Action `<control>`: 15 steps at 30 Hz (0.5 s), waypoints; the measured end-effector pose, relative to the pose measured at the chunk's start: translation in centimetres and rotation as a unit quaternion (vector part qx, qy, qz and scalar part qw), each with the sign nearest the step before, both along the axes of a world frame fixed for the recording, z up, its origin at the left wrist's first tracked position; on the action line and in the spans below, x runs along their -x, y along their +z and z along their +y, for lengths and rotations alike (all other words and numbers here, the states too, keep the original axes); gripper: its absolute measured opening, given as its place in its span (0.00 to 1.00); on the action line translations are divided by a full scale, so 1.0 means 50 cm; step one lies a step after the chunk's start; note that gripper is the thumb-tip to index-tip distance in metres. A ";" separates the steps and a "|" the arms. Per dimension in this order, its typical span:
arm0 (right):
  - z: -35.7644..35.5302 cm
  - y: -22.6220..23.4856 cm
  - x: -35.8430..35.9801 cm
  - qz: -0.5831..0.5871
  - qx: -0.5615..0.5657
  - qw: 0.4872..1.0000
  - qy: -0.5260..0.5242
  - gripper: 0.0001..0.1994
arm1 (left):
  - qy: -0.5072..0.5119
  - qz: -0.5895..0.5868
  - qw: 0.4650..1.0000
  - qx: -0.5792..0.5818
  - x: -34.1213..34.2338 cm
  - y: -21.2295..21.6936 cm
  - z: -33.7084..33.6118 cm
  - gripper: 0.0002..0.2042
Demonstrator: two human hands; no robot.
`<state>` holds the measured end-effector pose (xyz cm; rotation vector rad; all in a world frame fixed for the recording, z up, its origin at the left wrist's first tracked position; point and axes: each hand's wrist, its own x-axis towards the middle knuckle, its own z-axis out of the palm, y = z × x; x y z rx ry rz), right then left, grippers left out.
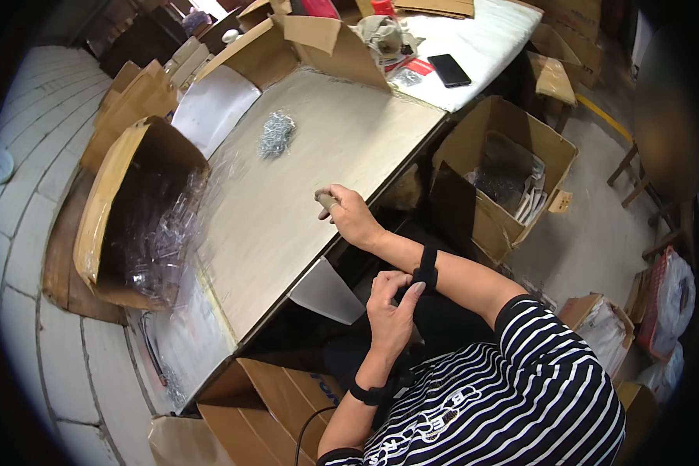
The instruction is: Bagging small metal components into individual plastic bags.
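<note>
My left hand (388, 314) is closed on a black wrist strap (425, 272) round my right forearm, with the thumb and fingers pinching its edge. Another black band (369, 392) circles my left wrist. Over the near edge of the worktable (287, 225) hovers my right hand (351, 220), its fingers loosely bent and apart. A greyish-brown cover (327, 201) sits on one of its digits, and nothing shows in its grasp. Farther in on the tabletop lies a small heap of shiny metal pieces (276, 134).
A cardboard box of clear plastic pieces (163, 241) stands at the table's left. Another open box (512, 171) is on the right, by the floor. At the back, a black phone (449, 71) rests on a white surface. Cardboard panels (260, 54) wall the table's far side.
</note>
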<state>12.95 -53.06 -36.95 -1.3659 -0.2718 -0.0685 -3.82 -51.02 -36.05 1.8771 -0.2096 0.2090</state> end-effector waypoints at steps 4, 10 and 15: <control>-0.012 0.010 -0.001 0.044 -0.067 0.997 0.005 0.15 | -0.041 0.007 0.999 0.008 0.011 -0.016 0.006 0.08; -0.016 0.004 -0.002 0.211 -0.252 0.944 0.028 0.14 | -0.066 -0.046 0.996 -0.027 0.018 -0.017 0.001 0.06; -0.011 -0.023 -0.004 0.261 -0.339 0.904 -0.014 0.14 | -0.080 0.079 0.992 0.054 0.046 -0.012 -0.005 0.07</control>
